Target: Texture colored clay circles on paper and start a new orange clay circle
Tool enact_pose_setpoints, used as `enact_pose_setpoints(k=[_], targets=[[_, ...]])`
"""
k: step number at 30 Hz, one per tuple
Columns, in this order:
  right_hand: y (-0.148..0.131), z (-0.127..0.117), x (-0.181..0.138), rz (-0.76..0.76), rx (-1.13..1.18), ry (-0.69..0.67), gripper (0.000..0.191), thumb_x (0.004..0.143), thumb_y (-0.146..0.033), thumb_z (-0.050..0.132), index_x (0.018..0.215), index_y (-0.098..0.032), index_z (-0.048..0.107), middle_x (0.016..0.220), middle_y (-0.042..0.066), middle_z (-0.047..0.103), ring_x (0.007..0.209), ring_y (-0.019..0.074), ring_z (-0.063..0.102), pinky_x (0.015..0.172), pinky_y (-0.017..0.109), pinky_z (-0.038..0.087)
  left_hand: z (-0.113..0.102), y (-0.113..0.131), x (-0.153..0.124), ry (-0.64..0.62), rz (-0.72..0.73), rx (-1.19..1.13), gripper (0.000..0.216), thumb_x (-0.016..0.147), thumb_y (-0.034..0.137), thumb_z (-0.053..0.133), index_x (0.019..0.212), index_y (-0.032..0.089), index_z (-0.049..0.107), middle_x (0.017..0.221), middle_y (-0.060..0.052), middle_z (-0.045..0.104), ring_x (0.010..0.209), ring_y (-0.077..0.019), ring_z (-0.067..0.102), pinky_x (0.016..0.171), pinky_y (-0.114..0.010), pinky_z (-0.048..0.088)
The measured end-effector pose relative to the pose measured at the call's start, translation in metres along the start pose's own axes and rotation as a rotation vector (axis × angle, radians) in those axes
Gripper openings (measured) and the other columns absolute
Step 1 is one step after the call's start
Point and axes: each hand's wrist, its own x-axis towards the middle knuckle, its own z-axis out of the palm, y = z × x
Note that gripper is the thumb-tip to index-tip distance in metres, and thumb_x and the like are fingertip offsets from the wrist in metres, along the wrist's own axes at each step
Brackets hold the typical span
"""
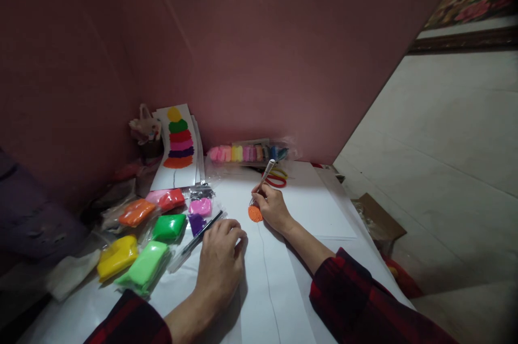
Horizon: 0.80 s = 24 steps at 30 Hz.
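My right hand pinches a slim white pen-like tool, its exact kind unclear. The tool's lower end is at a small round orange clay patch with a grooved surface. That patch lies on a white paper sheet, at the top of a thin curved line drawn down the sheet. My left hand rests palm down on the sheet's left edge, fingers loosely bent, with nothing seen in them. Close beside it on the left lies a black and clear pen.
Bagged clay in several colours, such as yellow and green, lies at the left. A colourful layered picture leans at the back. Behind my right hand are red-and-yellow-handled scissors and a pack of coloured clay.
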Motion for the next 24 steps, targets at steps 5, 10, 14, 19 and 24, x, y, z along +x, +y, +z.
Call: enact_pose_setpoints(k=[5,10,14,19,24], targets=[[0.0014,0.0006,0.0001,0.008,0.006,0.026,0.009,0.084,-0.021,0.049,0.080,-0.020,0.057,0.069,0.000,0.061,0.062,0.0152,0.058,0.062,0.026,0.046,-0.0001,-0.0008,0.0005,-0.022,-0.005,0.002,0.019,0.082,0.005,0.052,0.078,0.020,0.063,0.099,-0.003,0.064,0.097,-0.0226,0.055,0.081,-0.038,0.040],[0.0013,0.0010,-0.0012,0.016,0.000,0.004,0.008,0.082,-0.021,0.052,0.078,-0.020,0.058,0.070,0.000,0.063,0.063,0.0156,0.059,0.063,0.027,0.046,-0.0012,0.0006,0.0007,-0.031,-0.012,0.002,0.019,0.084,0.005,0.051,0.079,0.020,0.062,0.099,-0.003,0.064,0.098,-0.0228,0.055,0.081,-0.039,0.040],[0.0004,0.0008,-0.0005,0.023,-0.004,0.025,0.009,0.082,-0.021,0.050,0.079,-0.020,0.058,0.068,0.000,0.061,0.061,0.0155,0.058,0.062,0.027,0.046,-0.0008,0.0009,0.0001,-0.013,-0.008,0.002,0.020,0.083,0.005,0.052,0.078,0.021,0.063,0.099,-0.003,0.064,0.097,-0.0229,0.055,0.080,-0.038,0.041],[0.0018,0.0011,0.0004,0.023,0.029,0.039,0.009,0.082,-0.022,0.050,0.078,-0.020,0.058,0.069,0.000,0.062,0.062,0.0152,0.059,0.062,0.026,0.046,-0.0007,0.0007,-0.0006,0.000,0.002,0.000,0.021,0.082,0.005,0.052,0.079,0.021,0.064,0.099,-0.003,0.065,0.097,-0.0227,0.056,0.079,-0.038,0.041],[0.0044,0.0016,0.0009,0.025,0.040,0.037,0.009,0.082,-0.023,0.051,0.078,-0.020,0.059,0.068,0.000,0.061,0.061,0.0152,0.058,0.061,0.026,0.046,-0.0004,0.0003,-0.0005,-0.011,-0.006,0.002,0.021,0.082,0.005,0.052,0.078,0.021,0.064,0.099,-0.003,0.065,0.097,-0.0229,0.055,0.081,-0.038,0.041]])
